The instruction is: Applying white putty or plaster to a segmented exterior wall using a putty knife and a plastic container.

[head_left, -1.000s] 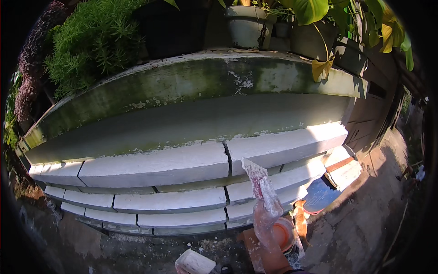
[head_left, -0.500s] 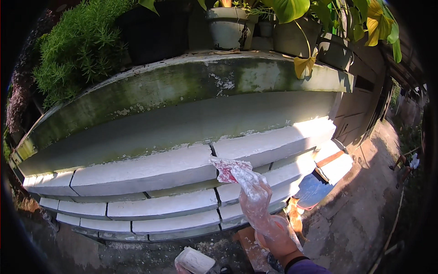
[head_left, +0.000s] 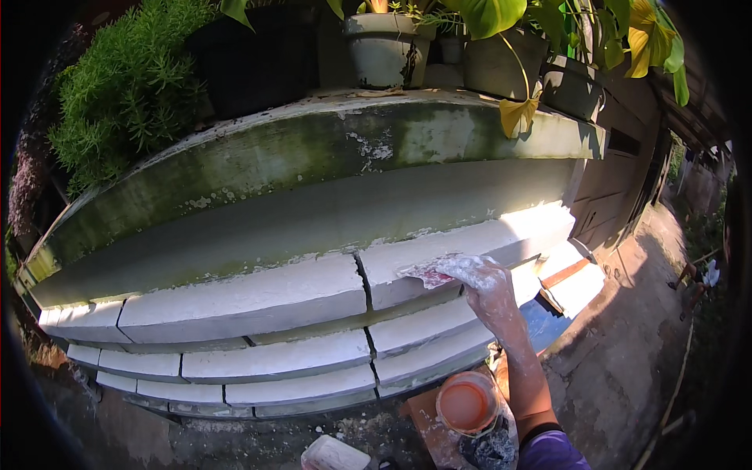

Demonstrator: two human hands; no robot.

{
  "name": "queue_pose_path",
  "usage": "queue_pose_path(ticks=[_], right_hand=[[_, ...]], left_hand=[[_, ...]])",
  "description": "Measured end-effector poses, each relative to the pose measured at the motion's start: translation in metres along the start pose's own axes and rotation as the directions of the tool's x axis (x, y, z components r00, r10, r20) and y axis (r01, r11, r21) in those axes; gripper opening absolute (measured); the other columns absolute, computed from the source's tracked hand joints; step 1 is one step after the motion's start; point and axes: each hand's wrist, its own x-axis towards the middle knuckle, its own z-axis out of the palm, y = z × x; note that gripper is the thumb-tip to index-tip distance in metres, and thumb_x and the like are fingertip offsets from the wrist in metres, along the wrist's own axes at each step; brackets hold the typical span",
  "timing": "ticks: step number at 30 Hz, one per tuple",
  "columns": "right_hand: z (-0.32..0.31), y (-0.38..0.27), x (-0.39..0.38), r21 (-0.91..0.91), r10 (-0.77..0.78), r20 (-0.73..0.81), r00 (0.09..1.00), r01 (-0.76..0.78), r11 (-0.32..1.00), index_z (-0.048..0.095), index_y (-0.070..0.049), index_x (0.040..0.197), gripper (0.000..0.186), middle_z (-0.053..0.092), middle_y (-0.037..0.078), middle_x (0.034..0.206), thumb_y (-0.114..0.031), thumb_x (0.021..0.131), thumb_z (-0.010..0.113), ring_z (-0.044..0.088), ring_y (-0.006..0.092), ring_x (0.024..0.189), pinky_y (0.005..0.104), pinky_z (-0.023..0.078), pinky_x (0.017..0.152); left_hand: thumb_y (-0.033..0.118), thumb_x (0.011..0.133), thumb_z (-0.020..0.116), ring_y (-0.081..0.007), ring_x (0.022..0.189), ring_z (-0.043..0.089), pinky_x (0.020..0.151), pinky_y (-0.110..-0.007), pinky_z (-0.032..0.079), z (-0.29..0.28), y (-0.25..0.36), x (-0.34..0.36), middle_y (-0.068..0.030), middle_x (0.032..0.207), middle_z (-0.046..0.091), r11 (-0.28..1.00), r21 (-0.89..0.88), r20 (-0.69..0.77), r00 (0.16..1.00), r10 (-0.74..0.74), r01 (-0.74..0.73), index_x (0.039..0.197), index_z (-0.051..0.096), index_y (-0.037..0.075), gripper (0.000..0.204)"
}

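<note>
A pink scraper (head_left: 435, 274) smeared with white paste lies against the top of the upper white step-like concrete ledge (head_left: 235, 298), just right of a dark vertical gap. My right hand (head_left: 487, 283), coated in white, is closed on it. An orange round tub (head_left: 462, 403) stands below my forearm, beside a dark crumpled mass (head_left: 486, 450). At the bottom edge sits a white, smeared rectangular object (head_left: 338, 453); a pinkish shape at its left, possibly my left hand, is too cut off to make out.
Potted plants (head_left: 384, 47) crowd the mossy curved wall top (head_left: 329, 141). More white ledges (head_left: 278, 348) step down below. At right are a blue object (head_left: 548, 325), a pale board with a brown strip (head_left: 572, 278) and a concrete path (head_left: 595, 376). A brown board (head_left: 423, 415) lies under the tub.
My right hand has risen and swung right, carrying the scraper from the gap onto the top ledge's right section. More of the orange tub now shows. The view has shifted slightly.
</note>
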Motion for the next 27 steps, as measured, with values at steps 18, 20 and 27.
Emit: queue_pose_path(ticks=[18,20,27], right_hand=[[0.002,0.065,0.019,-0.09,-0.078,0.033,0.996,0.081,0.993,0.071,-0.01,0.104,0.042,0.07,0.01,0.106,0.01,0.07,0.057,0.065,0.0272,0.102,0.0399,0.05,0.09],[0.004,0.066,0.015,-0.084,-0.07,0.096,0.993,0.079,0.993,0.071,-0.011,0.104,0.042,0.07,0.01,0.106,0.009,0.07,0.058,0.065,0.0269,0.101,0.0399,0.05,0.09],[-0.056,0.067,0.013,0.172,-0.131,0.071,0.989,0.117,0.978,0.07,-0.008,0.105,0.048,0.07,0.012,0.1,0.014,0.063,0.057,0.066,0.0309,0.092,0.0401,0.051,0.085]], left_hand=[[0.037,0.102,0.039,-0.0255,0.122,0.051,0.103,-0.041,0.043,0.008,-0.032,-0.037,-0.0099,0.135,0.051,1.0,0.013,-0.11,0.994,-0.006,0.008,0.14,0.04,0.009,0.047],[0.037,0.102,0.039,-0.0257,0.122,0.051,0.103,-0.041,0.043,0.011,-0.035,-0.039,-0.0099,0.135,0.051,1.0,0.015,-0.106,0.994,-0.003,0.004,0.14,0.04,0.009,0.047],[0.038,0.102,0.038,-0.0261,0.121,0.052,0.102,-0.041,0.043,0.026,-0.045,-0.056,-0.0099,0.134,0.051,0.999,0.019,-0.11,0.993,0.039,-0.037,0.139,0.041,0.009,0.047]])
